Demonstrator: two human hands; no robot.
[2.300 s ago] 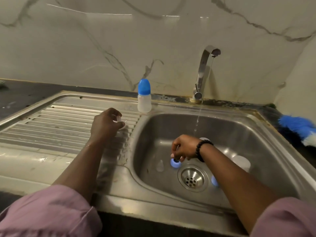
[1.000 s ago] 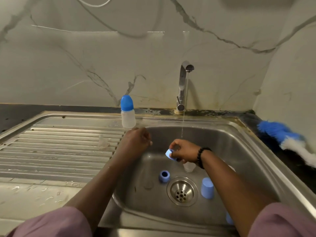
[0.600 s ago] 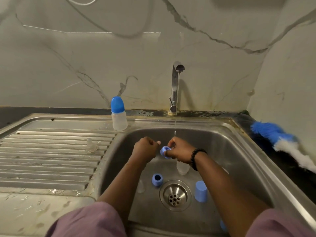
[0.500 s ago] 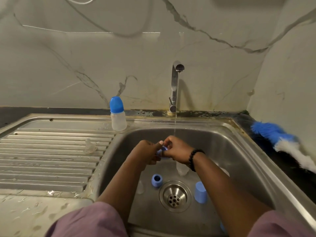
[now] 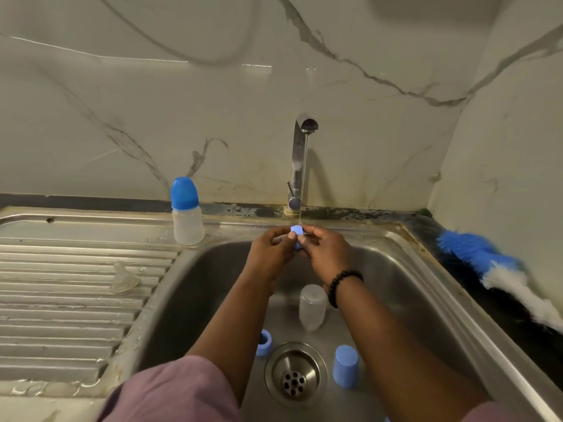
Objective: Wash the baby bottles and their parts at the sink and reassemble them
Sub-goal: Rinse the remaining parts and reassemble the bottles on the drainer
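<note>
Your hands: left hand [image 5: 272, 248] and right hand [image 5: 326, 249] both pinch the blue ring [image 5: 297, 236] under the tap [image 5: 300, 166].
Sink [image 5: 396, 269]: holds clear bottle [image 5: 311, 310], blue cap [image 5: 345, 367], second ring [image 5: 263, 342].

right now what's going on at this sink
A person is rinsing a small blue bottle ring under the running tap, pinching it between the left hand and the right hand. In the sink basin lie a clear bottle body, another blue ring and a blue cap near the drain. A clear teat sits on the draining board, and one capped bottle stands upright behind it.
</note>
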